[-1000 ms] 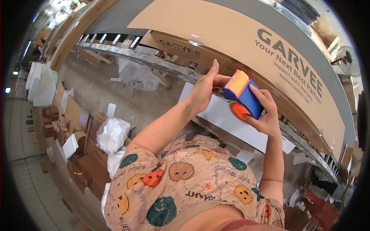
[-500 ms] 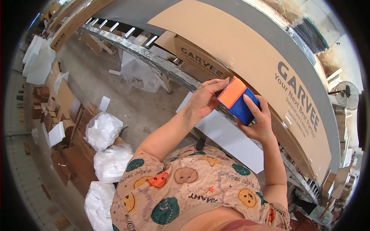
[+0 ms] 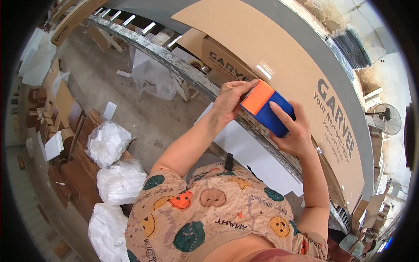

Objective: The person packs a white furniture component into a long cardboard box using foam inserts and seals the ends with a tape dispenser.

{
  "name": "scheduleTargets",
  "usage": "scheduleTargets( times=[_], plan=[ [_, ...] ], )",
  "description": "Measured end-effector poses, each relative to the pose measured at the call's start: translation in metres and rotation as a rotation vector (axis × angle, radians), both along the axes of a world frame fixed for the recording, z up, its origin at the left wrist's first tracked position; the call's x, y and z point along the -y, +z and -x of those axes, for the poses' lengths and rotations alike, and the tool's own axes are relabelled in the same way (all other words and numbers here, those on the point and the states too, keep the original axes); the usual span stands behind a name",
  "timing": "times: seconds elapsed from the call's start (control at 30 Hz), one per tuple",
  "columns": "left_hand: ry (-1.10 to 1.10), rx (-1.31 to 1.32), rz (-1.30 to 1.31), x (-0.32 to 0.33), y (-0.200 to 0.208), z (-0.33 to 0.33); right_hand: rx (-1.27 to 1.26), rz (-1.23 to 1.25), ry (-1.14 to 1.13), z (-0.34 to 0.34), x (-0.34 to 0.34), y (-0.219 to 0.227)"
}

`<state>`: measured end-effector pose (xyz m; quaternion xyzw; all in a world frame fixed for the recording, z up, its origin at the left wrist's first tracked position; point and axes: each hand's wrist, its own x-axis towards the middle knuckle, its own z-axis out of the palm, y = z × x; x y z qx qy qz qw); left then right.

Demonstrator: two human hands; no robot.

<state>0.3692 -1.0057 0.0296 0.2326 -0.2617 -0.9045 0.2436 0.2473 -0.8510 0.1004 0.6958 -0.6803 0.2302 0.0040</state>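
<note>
A blue and orange tape dispenser [image 3: 261, 99] with a toothed edge is held up in front of me, above the near edge of the conveyor. My right hand [image 3: 297, 131] wraps round its blue body, one finger lying along the top face. At the orange end, my left hand [image 3: 230, 99] pinches the toothed edge between thumb and fingers. Whether a strip of tape is caught there is too small to tell. Just beyond both hands lies a large brown cardboard box [image 3: 301, 74] with dark print, one long flap spread outward.
A roller conveyor [image 3: 144, 46] with a worn frame runs beneath the box. A white panel [image 3: 262, 163] lies below my hands. Bagged white foam pieces [image 3: 120, 181] stand at my left, beside stacked brown boards [image 3: 74, 172]. A fan [image 3: 386, 118] is at the far right.
The dispenser and both hands have shifted slightly left and up in the picture. My grip looks much the same. The surroundings have shifted a little as my head moved.
</note>
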Motion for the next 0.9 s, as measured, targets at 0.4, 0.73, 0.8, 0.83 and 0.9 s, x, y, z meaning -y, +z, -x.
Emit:
scheduleTargets(
  times=[0.4,0.73,0.8,0.83,0.9],
  plan=[
    [1.049,1.022,1.701,0.177,-0.059,-0.007,-0.286,-0.140,-0.091,-0.017,0.074,0.021],
    [0.811,0.848,1.478,0.150,-0.037,0.051,-0.400,-0.345,-0.137,0.001,0.114,-0.006],
    [0.647,1.142,1.485,0.194,-0.079,0.052,-0.404,-0.384,0.101,-0.020,0.149,0.002],
    [0.245,1.847,2.147,0.125,-0.048,0.077,-0.467,-0.198,-0.030,-0.022,0.166,-0.022],
    [0.121,1.866,2.061,0.155,-0.055,0.056,-0.625,-0.128,-0.042,-0.033,0.197,-0.030]
  ],
)
